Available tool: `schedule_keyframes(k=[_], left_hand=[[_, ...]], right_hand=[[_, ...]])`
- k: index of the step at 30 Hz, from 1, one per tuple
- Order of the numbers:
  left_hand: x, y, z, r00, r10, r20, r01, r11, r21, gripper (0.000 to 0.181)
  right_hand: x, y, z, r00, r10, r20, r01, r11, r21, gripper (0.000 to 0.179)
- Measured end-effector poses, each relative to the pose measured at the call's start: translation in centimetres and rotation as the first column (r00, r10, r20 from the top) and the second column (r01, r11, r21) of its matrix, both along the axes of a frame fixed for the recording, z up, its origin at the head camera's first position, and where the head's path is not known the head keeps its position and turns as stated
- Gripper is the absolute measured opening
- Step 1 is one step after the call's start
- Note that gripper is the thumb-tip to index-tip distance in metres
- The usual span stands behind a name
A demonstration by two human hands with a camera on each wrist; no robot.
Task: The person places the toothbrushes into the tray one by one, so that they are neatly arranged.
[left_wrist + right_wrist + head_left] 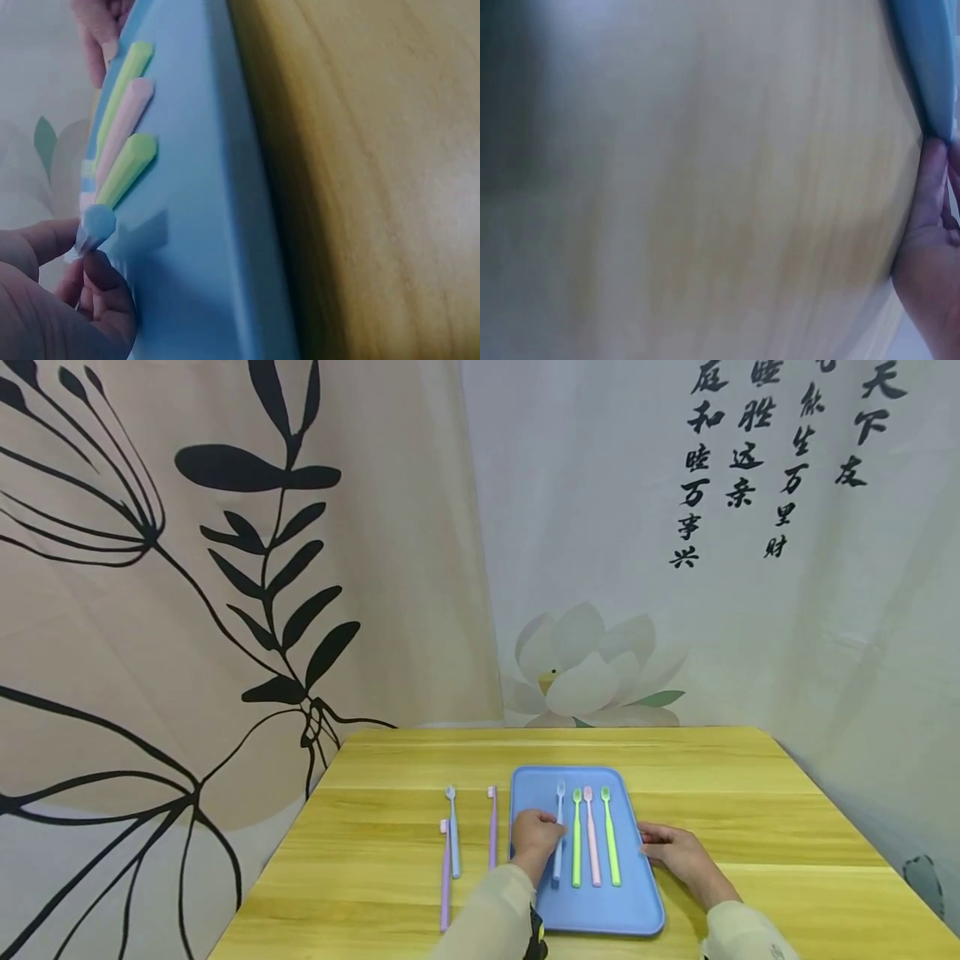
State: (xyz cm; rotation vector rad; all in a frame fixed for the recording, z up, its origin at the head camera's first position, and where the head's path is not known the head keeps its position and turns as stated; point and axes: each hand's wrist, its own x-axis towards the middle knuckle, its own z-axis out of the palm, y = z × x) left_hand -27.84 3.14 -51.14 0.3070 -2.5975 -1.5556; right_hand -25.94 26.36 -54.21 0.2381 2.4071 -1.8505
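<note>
A blue tray (pixel 600 914) lies on the wooden table. Pinched between thumb and fingers of my left hand (pixel 536 839) is a light blue toothbrush (pixel 557 864), over the tray's left part. The left wrist view shows its handle end (pixel 99 221) near the fingertips. To its right on the tray lie a green toothbrush (pixel 577 843), a pink toothbrush (pixel 592 843) and another green toothbrush (pixel 611 843), roughly parallel, heads away from me. My right hand (pixel 682 856) holds the tray's right rim; in the right wrist view its thumb and fingers meet the edge (pixel 934 82).
Left of the tray, on the table (pixel 360 860), lie a blue toothbrush (pixel 454 839), a purple toothbrush (pixel 446 885) and a second purple toothbrush (pixel 492 831) partly hidden by my left arm. Behind the table hangs a printed curtain (pixel 420 568).
</note>
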Motion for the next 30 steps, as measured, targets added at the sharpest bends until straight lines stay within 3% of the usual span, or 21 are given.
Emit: schedule_keyframes(k=[5,14,25,30], left_hand=[[0.1,0.4,-0.6,0.999,-0.017,0.039,0.018,0.999,-0.027,0.012],[0.2,0.7,-0.7,0.999,-0.030,0.038,0.033,0.997,-0.073,0.014],[0.1,0.3,-0.3,0.999,-0.043,0.021,0.044,0.996,-0.074,0.010],[-0.1,-0.9,0.4,0.996,-0.083,-0.044,0.080,0.995,-0.062,0.007]], right_hand=[[0.1,-0.2,0.1,1.000,-0.001,-0.001,0.001,1.000,0.011,0.049],[0.1,-0.2,0.1,1.000,-0.001,-0.007,0.002,1.000,0.029,0.048],[0.0,-0.1,-0.1,1.000,-0.004,0.000,0.004,1.000,0.006,0.050],[-0.1,-0.1,-0.1,1.000,-0.012,0.006,0.012,1.000,0.001,0.048]])
